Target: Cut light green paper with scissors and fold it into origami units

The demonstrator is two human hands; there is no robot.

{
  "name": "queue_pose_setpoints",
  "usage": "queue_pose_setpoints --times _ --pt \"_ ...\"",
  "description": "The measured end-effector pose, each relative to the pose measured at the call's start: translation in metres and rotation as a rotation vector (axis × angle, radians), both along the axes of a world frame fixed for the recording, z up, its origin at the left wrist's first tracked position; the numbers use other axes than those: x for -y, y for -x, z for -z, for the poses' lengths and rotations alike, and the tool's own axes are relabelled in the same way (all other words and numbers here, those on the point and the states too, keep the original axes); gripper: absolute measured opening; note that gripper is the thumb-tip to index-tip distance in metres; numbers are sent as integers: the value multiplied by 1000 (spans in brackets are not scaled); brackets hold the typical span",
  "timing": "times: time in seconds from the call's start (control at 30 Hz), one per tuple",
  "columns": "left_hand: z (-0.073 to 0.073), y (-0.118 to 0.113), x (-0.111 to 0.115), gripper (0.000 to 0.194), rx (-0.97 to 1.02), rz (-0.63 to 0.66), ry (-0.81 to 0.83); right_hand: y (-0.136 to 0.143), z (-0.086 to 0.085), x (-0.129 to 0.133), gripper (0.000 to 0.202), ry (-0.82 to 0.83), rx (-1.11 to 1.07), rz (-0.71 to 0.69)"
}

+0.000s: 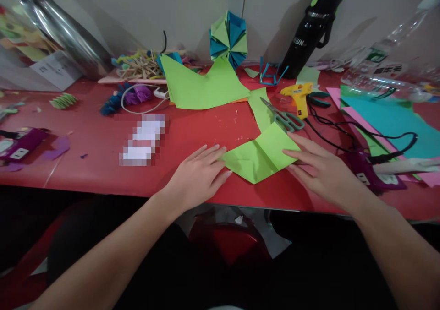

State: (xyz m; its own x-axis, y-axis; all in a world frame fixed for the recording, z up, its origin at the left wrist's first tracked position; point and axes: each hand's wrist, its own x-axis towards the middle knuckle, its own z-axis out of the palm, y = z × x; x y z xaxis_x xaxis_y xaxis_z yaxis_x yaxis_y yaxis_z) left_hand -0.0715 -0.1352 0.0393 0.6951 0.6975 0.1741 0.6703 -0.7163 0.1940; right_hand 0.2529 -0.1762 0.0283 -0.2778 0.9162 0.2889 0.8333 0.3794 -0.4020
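A light green sheet of paper (255,160) with fold creases lies partly raised over the front of the red table. Beside its left corner, my left hand (199,175) rests with the fingers stretched out, fingertips touching the corner. My right hand (318,172) grips the sheet's right edge, one finger in front of the paper and others at the edge or behind it. Just behind the sheet are grey-green handled scissors (285,117), partly over a green paper strip (260,106). Larger green sheets (206,88) lie farther back.
A yellow glue gun (298,97) and black cord lie right of the scissors. A black bottle (311,30), a plastic bottle (381,56) and a blue-green folded paper wheel (228,40) stand at the wall. Coloured sheets (398,122) lie right; a blurred-out rectangle (142,140) lies left.
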Motion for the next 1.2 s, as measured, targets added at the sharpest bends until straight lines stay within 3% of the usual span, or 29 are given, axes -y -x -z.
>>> queue_pose_setpoints --times 0.13,0.27,0.37,0.47,0.53,0.6,0.73,0.9,1.0,1.1,1.2 --pt "1 -4 3 38 54 -28 -98 10 4 2 26 77 -99 5" --pt "0 -4 1 35 68 112 -7 19 1 1 23 129 -120 -97" --pt "-2 -6 4 35 52 182 69 23 0 -7 16 103 -188 -70" --pt "-6 -11 12 33 86 267 135 28 9 -19 37 45 -328 41" --pt "-8 -13 17 31 139 329 176 33 17 -29 62 82 -451 92" --pt "-8 -13 19 29 212 359 194 36 22 -38 68 150 -610 119" --pt "-4 -8 8 28 306 298 134 40 16 -54 38 277 -612 62" --pt "6 -6 -10 32 172 255 126 56 6 -70 33 242 -355 -82" --pt "9 -9 -10 55 31 212 145 67 13 -77 44 190 -399 -29" --pt "11 -11 -4 60 -34 149 135 70 25 -79 57 210 -546 115" --pt "13 -14 -1 66 -51 98 127 70 30 -72 52 278 -622 165"
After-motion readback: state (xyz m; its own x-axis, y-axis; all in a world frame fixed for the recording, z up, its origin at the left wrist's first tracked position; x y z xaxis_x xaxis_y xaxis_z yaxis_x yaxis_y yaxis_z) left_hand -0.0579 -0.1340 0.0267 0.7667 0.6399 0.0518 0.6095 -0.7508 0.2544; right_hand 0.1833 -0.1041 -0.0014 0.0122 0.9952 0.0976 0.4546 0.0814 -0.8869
